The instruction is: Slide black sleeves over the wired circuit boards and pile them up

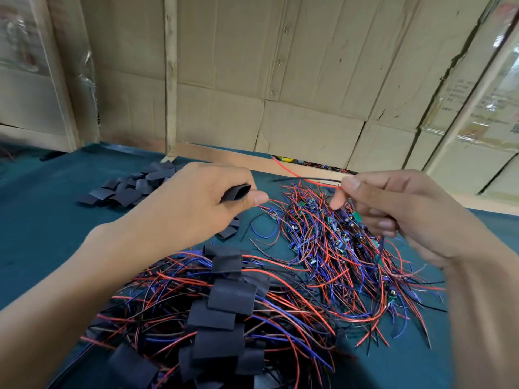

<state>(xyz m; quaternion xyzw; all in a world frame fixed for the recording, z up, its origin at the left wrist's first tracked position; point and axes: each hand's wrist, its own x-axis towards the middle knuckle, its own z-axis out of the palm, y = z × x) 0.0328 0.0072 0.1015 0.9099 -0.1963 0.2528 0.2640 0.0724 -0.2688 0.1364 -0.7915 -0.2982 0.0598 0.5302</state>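
Green surface (42, 220), three heaps: loose sleeves (129, 188) upper left, bare boards (337, 242) centre right, sleeved boards (222, 313) bottom centre. Left hand (193, 203) grips one black sleeve (237, 192); right hand (393, 209) pinches wires (317, 181).

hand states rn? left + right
Left hand: closed on a black sleeve.
Right hand: fingers curled, pinching red and black wires.

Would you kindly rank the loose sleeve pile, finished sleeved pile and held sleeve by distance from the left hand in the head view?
1. Held black sleeve, in the left hand grip.
2. Loose flat black sleeve pile, just behind-left.
3. Finished sleeved-board pile, nearer the camera.
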